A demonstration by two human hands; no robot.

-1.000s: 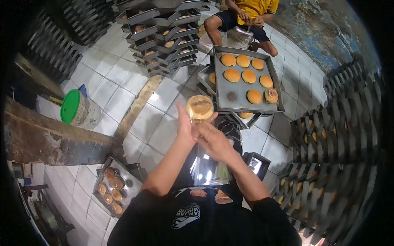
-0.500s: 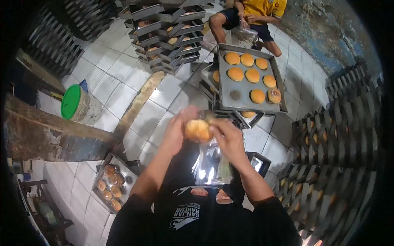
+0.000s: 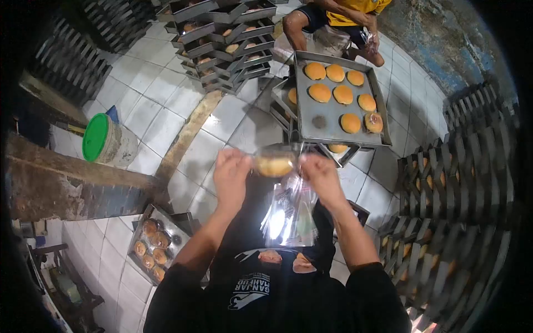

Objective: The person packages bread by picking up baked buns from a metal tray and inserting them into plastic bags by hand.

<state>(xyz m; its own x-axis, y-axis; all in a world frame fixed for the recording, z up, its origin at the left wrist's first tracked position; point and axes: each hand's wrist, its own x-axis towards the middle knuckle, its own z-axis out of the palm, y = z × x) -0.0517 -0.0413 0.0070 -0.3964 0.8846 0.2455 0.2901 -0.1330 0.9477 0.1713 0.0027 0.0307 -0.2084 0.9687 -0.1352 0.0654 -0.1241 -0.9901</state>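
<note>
Between my two hands hangs a bun in a clear plastic bag point(image 3: 275, 165), blurred by motion. My left hand point(image 3: 232, 169) pinches one side of the bag, and my right hand point(image 3: 319, 172) pinches the other. Below them, a pile of clear plastic bags point(image 3: 288, 219) lies on my lap, glaring with reflected light. Ahead to the right, a metal tray point(image 3: 316, 130) bears several golden buns point(image 3: 342, 94) and one wrapped bun point(image 3: 373, 122).
Stacked trays point(image 3: 222, 44) rise at the back, more point(image 3: 449, 183) at the right. A co-worker point(image 3: 355, 16) sits behind the bun tray. A green-lidded bucket point(image 3: 108, 141) and a tray of wrapped buns point(image 3: 180, 241) are at the left.
My hands have moved apart to opposite sides of the bagged bun, which was against my left palm a second ago. The co-worker's hands have shifted right.
</note>
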